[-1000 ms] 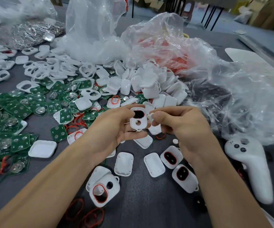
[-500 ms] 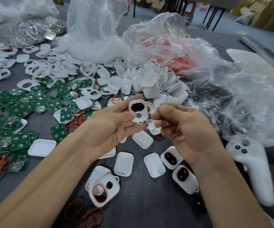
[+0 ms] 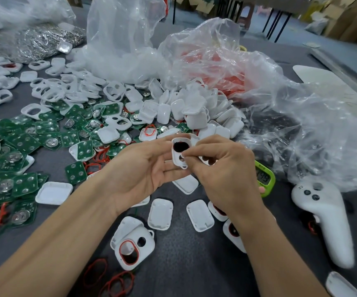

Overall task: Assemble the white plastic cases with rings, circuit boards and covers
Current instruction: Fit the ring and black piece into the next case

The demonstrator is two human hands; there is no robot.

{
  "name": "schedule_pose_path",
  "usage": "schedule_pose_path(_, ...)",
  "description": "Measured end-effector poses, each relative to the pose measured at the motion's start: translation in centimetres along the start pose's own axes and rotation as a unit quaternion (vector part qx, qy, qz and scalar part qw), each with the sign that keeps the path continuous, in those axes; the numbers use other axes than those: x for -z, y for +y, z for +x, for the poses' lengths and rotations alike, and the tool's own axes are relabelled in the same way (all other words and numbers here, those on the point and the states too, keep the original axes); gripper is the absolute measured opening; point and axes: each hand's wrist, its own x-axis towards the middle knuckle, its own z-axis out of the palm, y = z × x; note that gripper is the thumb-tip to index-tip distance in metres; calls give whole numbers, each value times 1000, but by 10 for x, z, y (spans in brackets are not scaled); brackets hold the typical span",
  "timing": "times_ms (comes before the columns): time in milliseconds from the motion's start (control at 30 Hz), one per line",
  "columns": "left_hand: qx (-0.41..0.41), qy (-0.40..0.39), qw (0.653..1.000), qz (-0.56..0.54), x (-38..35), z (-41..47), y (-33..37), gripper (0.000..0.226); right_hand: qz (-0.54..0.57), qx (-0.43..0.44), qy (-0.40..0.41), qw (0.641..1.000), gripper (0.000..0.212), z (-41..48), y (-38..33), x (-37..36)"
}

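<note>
Both hands pinch one white case [image 3: 178, 154]: left hand [image 3: 143, 168], right hand [image 3: 222, 168].

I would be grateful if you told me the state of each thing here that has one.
left hand: holds the held case
held case: off the table, large opening dark
right hand: pinches the held case near its small hole
table case: lying flat, red ring seated round its opening
loose cover: lying flat, unfitted
timer: display showing digits
</note>
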Motion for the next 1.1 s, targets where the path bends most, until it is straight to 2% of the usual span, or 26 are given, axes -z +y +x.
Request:
schedule_pose_path(167, -10, 22, 1000, 5, 2, 3, 0, 48, -10, -25, -44, 999, 16, 2, 2, 0)
schedule_pose_path(367, -15, 22, 999, 22, 0, 1, -2, 45, -22, -16, 8, 1000, 8, -2, -3, -5)
schedule_pose_path(600, -17, 28, 999, 35, 0, 3, -7, 41, 7, -133, 30, 991, 19, 0, -4, -4)
schedule_pose_path(800, -27, 52, 997, 43, -3, 4, -13, 40, 39, -191, 13, 981, 25, 2, -4, -3)
schedule_pose_path(1000, -53, 93, 992, 65, -10, 7, -19, 37, -91, -110, 18, 990, 6, -2, -8, -6)
schedule_pose_path(1100, -56, 105, 991, 64, -10, 8, -18, 37, -168, -44, 20, 985, 5, -6, -13, -10)
